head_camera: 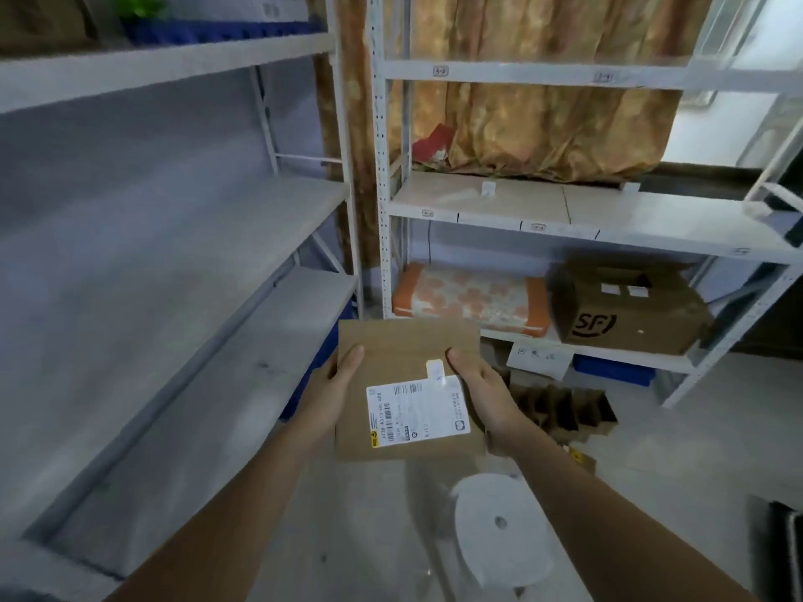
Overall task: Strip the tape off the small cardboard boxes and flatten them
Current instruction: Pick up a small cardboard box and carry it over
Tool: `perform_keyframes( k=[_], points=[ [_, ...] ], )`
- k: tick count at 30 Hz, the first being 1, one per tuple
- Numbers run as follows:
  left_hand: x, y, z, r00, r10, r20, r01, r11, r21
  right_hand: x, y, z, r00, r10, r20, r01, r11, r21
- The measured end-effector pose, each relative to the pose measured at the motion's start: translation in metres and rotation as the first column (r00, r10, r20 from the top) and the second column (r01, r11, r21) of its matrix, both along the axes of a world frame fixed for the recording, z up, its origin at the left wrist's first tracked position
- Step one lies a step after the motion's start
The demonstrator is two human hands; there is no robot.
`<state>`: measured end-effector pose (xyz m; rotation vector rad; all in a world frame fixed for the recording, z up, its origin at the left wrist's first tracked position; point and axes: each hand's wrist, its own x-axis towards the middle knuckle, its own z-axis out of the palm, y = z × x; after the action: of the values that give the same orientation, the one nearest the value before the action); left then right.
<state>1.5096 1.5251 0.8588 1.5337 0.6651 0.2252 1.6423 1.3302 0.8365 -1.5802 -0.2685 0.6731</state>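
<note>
Both hands point(336, 378) point(482, 384) gripping box point(404, 341) edges

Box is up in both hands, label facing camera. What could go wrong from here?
1. The small cardboard box is held in mid-air by the left hand and right hand at its sides only; freeing one hand to pick at tape could let it tip or drop.
2. The shipping label covers much of the facing panel, so peeling may tear label or cardboard rather than tape.
3. Cardboard pieces lie on the floor beside the feet: a possible trip hazard.
</note>
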Motion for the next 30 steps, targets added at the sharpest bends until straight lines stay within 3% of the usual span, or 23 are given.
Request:
perform_keyframes(
  k=[14,30],
  points=[
    [0.257,0.125,-0.006,0.979,-0.205,-0.006,0.205,0.978,0.038,0.209,0.097,-0.011,0.964,-0.258,0.066,0.259,0.966,0.005],
    [0.549,0.176,-0.015,0.937,-0.346,-0.050,0.350,0.928,0.131,0.459,0.131,-0.001,0.910,-0.405,0.088,0.406,0.914,0.009]
  ],
)
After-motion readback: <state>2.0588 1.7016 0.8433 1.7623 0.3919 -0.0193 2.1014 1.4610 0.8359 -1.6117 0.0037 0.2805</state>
